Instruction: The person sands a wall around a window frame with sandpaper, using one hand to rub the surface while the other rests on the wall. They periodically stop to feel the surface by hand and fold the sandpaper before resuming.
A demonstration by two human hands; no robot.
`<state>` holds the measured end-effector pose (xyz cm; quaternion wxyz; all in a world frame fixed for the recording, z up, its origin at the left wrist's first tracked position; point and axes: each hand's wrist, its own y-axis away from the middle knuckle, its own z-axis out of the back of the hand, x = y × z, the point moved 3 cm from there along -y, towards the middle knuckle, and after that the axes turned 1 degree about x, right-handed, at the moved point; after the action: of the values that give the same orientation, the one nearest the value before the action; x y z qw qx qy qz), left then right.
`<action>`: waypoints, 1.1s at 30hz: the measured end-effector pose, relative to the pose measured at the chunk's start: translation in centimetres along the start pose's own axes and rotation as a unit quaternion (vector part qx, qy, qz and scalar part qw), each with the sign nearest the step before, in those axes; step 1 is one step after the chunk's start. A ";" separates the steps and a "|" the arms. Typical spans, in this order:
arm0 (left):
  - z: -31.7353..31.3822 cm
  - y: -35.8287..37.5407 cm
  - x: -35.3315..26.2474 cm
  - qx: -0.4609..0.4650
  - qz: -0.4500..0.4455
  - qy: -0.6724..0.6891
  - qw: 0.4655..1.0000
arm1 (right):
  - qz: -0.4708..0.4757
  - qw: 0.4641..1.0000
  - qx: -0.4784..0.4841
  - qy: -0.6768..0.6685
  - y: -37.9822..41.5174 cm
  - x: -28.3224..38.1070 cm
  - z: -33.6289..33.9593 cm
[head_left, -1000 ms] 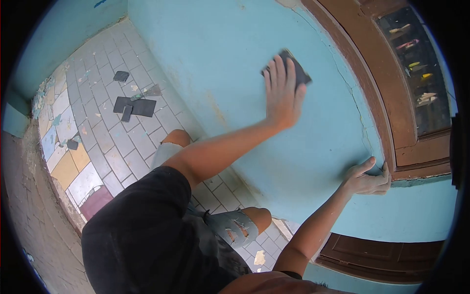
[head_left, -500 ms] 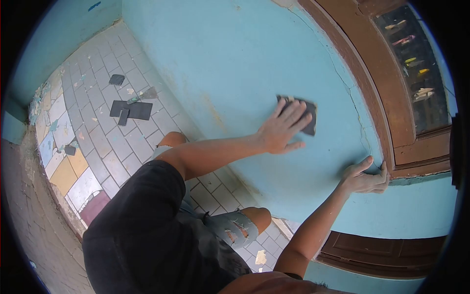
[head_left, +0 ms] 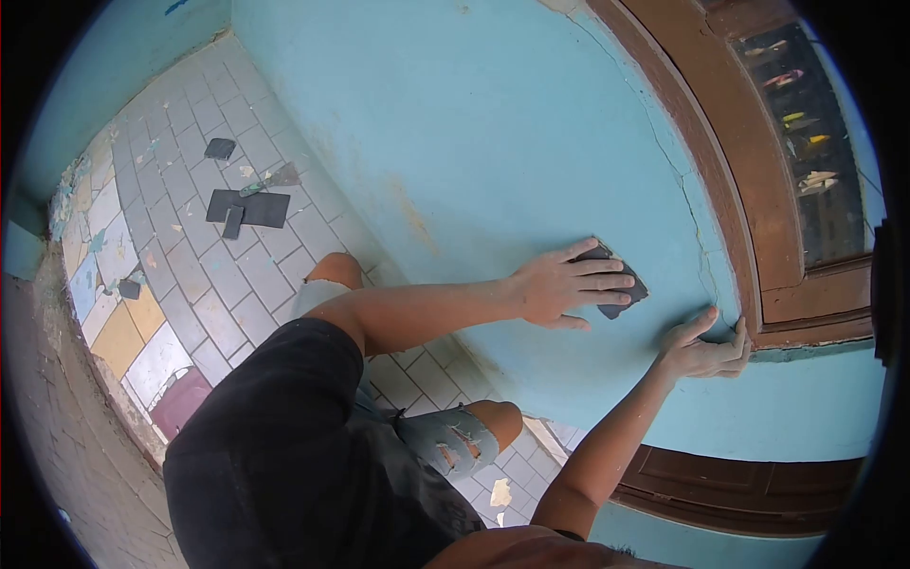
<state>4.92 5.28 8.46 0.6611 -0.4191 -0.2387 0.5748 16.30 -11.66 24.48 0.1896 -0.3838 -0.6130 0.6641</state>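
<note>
My left hand [head_left: 567, 286] lies flat on the light blue wall [head_left: 455, 142], its fingers stretched over a dark, thin abrasive sheet [head_left: 621, 296] pressed against that surface. Part of the sheet is hidden under the fingers, and one corner sticks out past the fingertips. Close to the lower corner of the brown wooden frame [head_left: 749, 256], my right hand [head_left: 706, 349] rests on the wall with thumb and curved fingers apart. No object shows in it. A long crack runs down the wall beside the frame.
On the tiled floor [head_left: 199, 284] lie a flat dark rectangle [head_left: 265, 210], a scraper [head_left: 277, 178], a small dark block [head_left: 233, 222] and another dark piece [head_left: 220, 149]. A dark bit [head_left: 129, 288] sits farther left. Brown wood panelling [head_left: 739, 479] is low at the right.
My left hand has slid down and to the right along the wall, and the dark sheet has moved and turned with it. My right hand has stayed nearly in place.
</note>
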 end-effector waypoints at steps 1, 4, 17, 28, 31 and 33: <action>-0.3 -0.1 0.8 -0.004 -0.040 -0.039 0.998 | 0.004 1.000 -0.002 0.005 -0.1 -0.2 0.2; 4.2 -2.8 5.3 -0.120 0.058 -0.100 0.986 | 0.024 1.000 0.013 -0.005 -0.1 -0.4 0.5; 4.0 -2.8 4.2 -0.112 0.106 -0.105 0.982 | -0.004 1.000 0.022 -0.019 0.1 -0.2 0.5; 0.8 -5.4 -1.2 -0.029 -0.077 -0.061 0.995 | -0.034 0.997 0.040 -0.048 -0.1 0.0 1.0; 6.3 -8.7 4.7 -0.254 0.147 -0.077 0.953 | -0.029 0.996 0.049 -0.065 0.0 -0.3 1.1; 8.2 -10.3 6.8 -0.337 0.224 -0.062 0.913 | -0.045 0.997 0.033 -0.060 0.2 0.0 0.6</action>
<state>5.72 14.24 20.23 0.3187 -0.6225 -0.3587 0.6183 15.93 -12.06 24.23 0.1954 -0.3088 -0.6176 0.6965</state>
